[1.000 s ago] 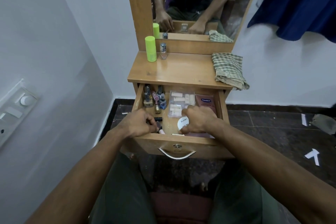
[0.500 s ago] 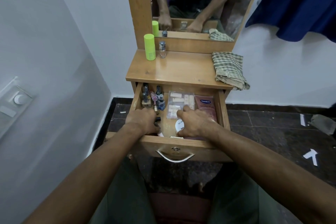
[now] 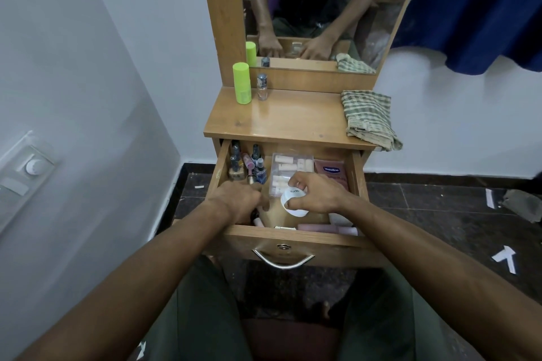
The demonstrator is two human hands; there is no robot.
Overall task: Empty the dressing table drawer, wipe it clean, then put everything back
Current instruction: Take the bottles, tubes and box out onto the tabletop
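While the right hand (image 3: 318,193) grips a white jar (image 3: 294,203) above the open drawer (image 3: 293,239), the left hand (image 3: 239,201) reaches among small items at the drawer's front-left corner; its grasp cannot be told.

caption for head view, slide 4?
Right hand lifts white jar from open drawer; left hand reaches among the cosmetics.

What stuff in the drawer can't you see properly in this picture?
- Head view: whatever the left hand grips is hidden under its fingers.
- The pink tubes at the drawer front are half hidden by the right hand and the front panel.
- Labels on the little bottles are too small to read.
- The white jar is partly covered by fingers.
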